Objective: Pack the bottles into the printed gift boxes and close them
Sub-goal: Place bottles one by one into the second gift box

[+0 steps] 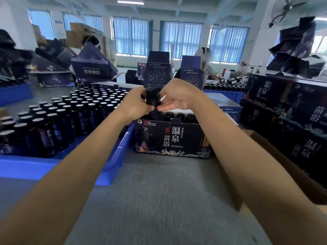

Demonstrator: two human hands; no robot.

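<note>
The dark bottle point(153, 99) is upright in the air just above the open printed gift box point(170, 138), which stands on the grey desk point(159, 191) beside the blue crate point(116, 156) of waiting bottles. The left hand point(136, 105) has its fingers curled round the bottle below the cap. The right hand point(177, 99) lies alongside with its fingers stretched out straight, the tips touching the bottle's side. A white sliver point(163, 98) shows by the right thumb (what it is, I cannot tell).

The bottle looks rigid, smooth and probably glass, so it is likely weighty for its size, slippery and breakable. The body just under the cap seems the safest hold, since it leaves the base free to slide in beside the packed bottles point(178, 116). The box is thin card that would buckle if pushed, so its flaps want light handling.
</note>
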